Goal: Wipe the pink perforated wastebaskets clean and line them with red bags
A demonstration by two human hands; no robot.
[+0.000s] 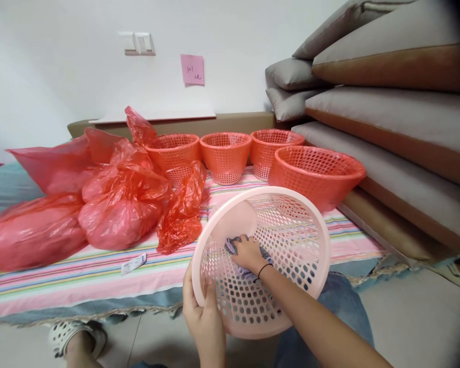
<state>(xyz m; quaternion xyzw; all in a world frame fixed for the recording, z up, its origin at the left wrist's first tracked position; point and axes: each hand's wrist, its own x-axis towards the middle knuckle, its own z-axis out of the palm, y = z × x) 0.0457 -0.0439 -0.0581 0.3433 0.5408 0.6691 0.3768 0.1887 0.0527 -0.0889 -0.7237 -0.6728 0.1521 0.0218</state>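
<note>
A pale pink plastic basket (pixel 318 230) with perforated walls is tilted toward me above my lap. My left hand (pixel 205 317) grips its rim at the lower left, thumb inside and fingers behind. Inside the basket, my right hand (pixel 249 253) presses a purplish-grey cloth (pixel 249 275) against the inner wall near the base. Part of the cloth is hidden under the palm. A dark band circles the right wrist.
Several baskets covered in red plastic, one of them the nearest red basket (pixel 314 179), stand behind. Filled red plastic bags (pixel 118 214) lie left on the striped cloth (pixel 99 283), near a small white packet (pixel 134 263). Stacked cushions (pixel 391 112) rise at the right.
</note>
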